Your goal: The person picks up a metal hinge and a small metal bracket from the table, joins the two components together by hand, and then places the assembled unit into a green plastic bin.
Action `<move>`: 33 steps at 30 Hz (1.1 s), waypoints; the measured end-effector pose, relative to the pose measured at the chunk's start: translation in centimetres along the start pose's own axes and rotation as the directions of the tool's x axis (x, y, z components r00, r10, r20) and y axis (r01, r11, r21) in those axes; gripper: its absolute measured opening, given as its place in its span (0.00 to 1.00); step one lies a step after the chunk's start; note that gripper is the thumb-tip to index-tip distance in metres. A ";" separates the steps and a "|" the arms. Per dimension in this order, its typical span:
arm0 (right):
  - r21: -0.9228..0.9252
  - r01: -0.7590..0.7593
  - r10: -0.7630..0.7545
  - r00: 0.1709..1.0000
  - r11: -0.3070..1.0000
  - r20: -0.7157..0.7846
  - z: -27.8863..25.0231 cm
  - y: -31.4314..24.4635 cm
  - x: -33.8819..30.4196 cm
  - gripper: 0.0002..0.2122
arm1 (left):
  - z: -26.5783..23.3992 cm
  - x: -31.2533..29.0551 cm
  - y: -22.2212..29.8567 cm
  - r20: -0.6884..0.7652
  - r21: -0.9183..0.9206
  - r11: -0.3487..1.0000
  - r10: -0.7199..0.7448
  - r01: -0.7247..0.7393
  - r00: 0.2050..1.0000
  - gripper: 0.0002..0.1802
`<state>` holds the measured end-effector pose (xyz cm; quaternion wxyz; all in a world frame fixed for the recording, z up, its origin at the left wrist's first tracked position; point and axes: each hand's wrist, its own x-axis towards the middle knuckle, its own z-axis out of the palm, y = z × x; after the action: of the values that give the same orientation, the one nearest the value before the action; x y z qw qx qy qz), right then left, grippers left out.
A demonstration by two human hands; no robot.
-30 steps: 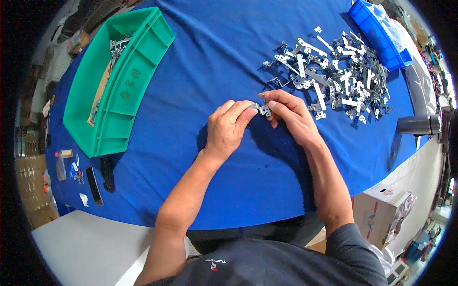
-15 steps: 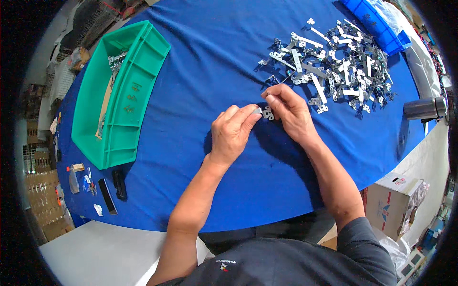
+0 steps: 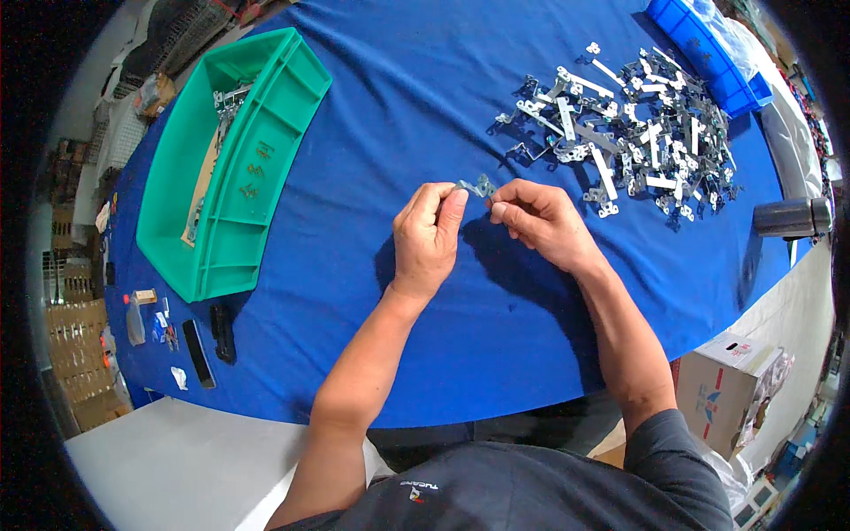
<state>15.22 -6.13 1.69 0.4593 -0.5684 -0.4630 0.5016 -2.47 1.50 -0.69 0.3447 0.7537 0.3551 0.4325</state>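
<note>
Above the middle of the blue-covered table, my left hand [image 3: 427, 237] is closed, with a small metal bracket [image 3: 482, 187] between thumb and fingers. The bracket has rounded, holed lobes that stick out toward the right. My right hand [image 3: 551, 223] is at the bracket's right side, thumb and index finger pinched together. Whatever is between those fingertips is too small to make out. To the far right lies a loose heap of similar metal brackets [image 3: 603, 173], some with long flat silver strips and some dark.
A long green bin [image 3: 288, 133] with several metal parts inside stands at the left. Near it lie a phone [image 3: 198, 354] and a black object [image 3: 223, 334]. A blue crate [image 3: 708, 57] and a dark cylinder [image 3: 788, 218] are at the right edge; a cardboard box [image 3: 722, 389] stands below.
The bracket has been turned in my left hand and now tilts differently. My right fingertips have come down from above the bracket to its right side. The whole view has shifted slightly.
</note>
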 end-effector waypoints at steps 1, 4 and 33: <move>-0.001 0.000 0.000 1.000 1.000 0.002 0.0 0.1 0.0 0.08 | 0.0 0.1 0.0 -0.002 -0.009 0.999 0.041 -0.041 0.999 0.11; 0.018 -0.023 0.023 1.000 1.000 -0.017 -0.3 0.4 0.0 0.08 | -0.1 0.1 0.5 0.016 -0.021 1.000 -0.016 0.016 1.000 0.11; -0.047 0.012 -0.015 0.998 0.999 -0.068 0.1 -0.1 0.0 0.07 | -0.2 -0.1 0.6 0.042 -0.073 0.997 -0.030 0.033 0.999 0.09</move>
<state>15.16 -6.07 1.74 0.4648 -0.5925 -0.4624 0.4680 -2.52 1.17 -0.19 0.3864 0.7433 0.3437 0.4244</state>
